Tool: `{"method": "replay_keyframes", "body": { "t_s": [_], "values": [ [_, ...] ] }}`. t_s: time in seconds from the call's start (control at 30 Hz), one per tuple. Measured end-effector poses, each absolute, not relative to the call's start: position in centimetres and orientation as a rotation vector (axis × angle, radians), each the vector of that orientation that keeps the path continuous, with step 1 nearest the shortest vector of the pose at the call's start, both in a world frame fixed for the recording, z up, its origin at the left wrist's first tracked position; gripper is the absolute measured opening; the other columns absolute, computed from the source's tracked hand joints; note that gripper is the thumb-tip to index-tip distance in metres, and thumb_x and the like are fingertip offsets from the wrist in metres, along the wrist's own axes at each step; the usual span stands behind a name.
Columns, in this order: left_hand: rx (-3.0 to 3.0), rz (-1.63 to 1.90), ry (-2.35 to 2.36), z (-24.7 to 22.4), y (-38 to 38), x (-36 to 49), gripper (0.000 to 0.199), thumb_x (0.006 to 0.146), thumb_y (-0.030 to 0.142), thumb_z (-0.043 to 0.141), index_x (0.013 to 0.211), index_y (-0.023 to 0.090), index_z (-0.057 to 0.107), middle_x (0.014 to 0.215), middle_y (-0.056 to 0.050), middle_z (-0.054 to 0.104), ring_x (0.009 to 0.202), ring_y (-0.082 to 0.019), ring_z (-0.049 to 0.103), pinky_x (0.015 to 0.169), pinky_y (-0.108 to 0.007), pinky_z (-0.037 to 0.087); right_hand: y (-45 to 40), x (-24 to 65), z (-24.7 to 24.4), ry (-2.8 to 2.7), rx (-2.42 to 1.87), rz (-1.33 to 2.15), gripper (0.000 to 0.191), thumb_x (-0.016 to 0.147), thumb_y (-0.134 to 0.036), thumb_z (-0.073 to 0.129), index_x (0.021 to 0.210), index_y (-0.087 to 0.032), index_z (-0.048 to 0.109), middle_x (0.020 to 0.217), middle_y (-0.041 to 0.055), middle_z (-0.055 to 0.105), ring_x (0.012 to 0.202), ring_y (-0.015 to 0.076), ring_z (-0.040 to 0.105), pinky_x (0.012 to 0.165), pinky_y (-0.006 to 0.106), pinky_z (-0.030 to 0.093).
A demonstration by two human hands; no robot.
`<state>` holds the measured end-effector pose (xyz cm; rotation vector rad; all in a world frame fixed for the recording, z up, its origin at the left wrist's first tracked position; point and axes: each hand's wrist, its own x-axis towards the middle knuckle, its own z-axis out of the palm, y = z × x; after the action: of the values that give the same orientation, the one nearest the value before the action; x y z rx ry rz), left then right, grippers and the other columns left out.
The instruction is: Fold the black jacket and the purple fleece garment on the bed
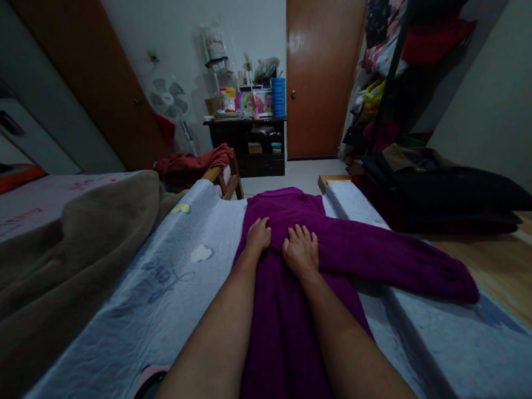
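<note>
A purple long-sleeved garment (292, 319) lies lengthwise on a pale blue-grey quilted cover, its collar end away from me. One sleeve (402, 257) stretches out to the right; on the left no sleeve sticks out, and a layer of cloth lies across the upper body. My left hand (258, 235) rests on the garment's upper left part, thumb and fingers apart against the fabric. Palm down beside it, my right hand (301, 250) presses on the middle of the garment with its fingers spread. Both palms are hidden from view.
A brown blanket (70, 262) covers the left side. Dark folded clothes (438, 181) are stacked at the right on a wooden surface. A pink-edged dark object (145, 390) lies by my left forearm. Beyond stand a fan (168, 97), a dark cabinet (230, 147) and a wooden door (325, 68).
</note>
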<state>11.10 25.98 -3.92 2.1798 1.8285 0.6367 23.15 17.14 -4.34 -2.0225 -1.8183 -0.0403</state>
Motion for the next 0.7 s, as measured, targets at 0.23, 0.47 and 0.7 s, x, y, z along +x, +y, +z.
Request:
{"method": "replay_keyframes", "body": {
  "t_s": [0.23, 0.47, 0.7],
  "values": [
    [2.238, 0.345, 1.921, -5.5, 26.9, 11.1, 0.057, 0.092, 0.041, 0.041, 0.144, 0.018, 0.040, 0.155, -0.012, 0.032, 0.143, -0.028, 0.027, 0.112, -0.050, 0.028, 17.2, 23.6, -4.0, -1.732, -2.150, 0.024, 0.053, 0.091, -0.040, 0.043, 0.135, -0.013, 0.054, 0.147, 0.0186, 0.042, 0.138, 0.0309, 0.033, 0.110, 0.044, 0.021],
    [2.387, 0.536, 2.076, -6.0, 29.2, 11.5, 0.068, 0.089, 0.040, 0.044, 0.150, 0.015, 0.027, 0.159, -0.013, 0.021, 0.145, -0.025, 0.021, 0.117, -0.043, 0.016, 16.6, 23.4, -4.2, -1.725, -2.188, -0.072, 0.056, 0.091, -0.043, 0.043, 0.138, -0.013, 0.051, 0.148, 0.0214, 0.039, 0.139, 0.0342, 0.031, 0.110, 0.047, 0.021],
    [2.325, 0.278, 1.946, -5.7, 32.1, 11.2, 0.065, 0.090, 0.049, 0.040, 0.149, 0.022, 0.033, 0.158, -0.013, 0.025, 0.144, -0.034, 0.022, 0.114, -0.048, 0.021, 16.5, 23.3, -4.0, -1.701, -2.201, -0.078, 0.056, 0.091, -0.043, 0.044, 0.138, -0.013, 0.052, 0.147, 0.0228, 0.040, 0.137, 0.0366, 0.033, 0.108, 0.049, 0.022]
  ]
}}
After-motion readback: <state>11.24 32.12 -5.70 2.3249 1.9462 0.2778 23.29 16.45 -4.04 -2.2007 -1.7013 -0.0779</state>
